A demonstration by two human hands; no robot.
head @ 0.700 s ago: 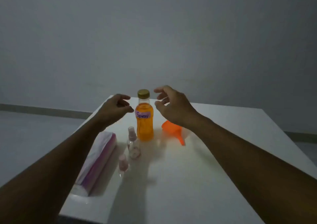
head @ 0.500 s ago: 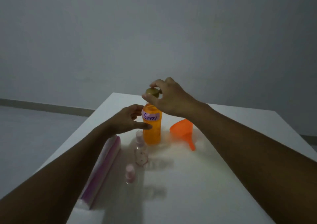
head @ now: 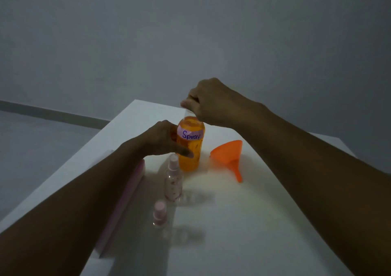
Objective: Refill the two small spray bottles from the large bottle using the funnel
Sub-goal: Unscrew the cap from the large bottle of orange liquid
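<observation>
Your left hand [head: 163, 140] is wrapped around the side of the large bottle [head: 190, 148], fingers [head: 186, 153] closed on its orange body just below the "Spray" label [head: 191, 134]. Your right hand [head: 209, 102] is clamped over the bottle's top, fingers curled around the neck; the cap is hidden under them, so can't tell if it's on or loose. The bottle stands upright on the white counter [head: 243, 223], toward the far edge, roughly mid-width.

The orange funnel [head: 229, 155] lies on its side just right of the bottle, not touching it, spout pointing toward the near edge.

Two small spray bottles sit on the near side of the large one: the taller spray bottle [head: 173, 180] just beside its base, the shorter spray bottle [head: 159, 212] nearer you. Both upright, pink caps on.

A pink-and-white pack [head: 127, 195] lies along the left edge, partly under your left forearm.
</observation>
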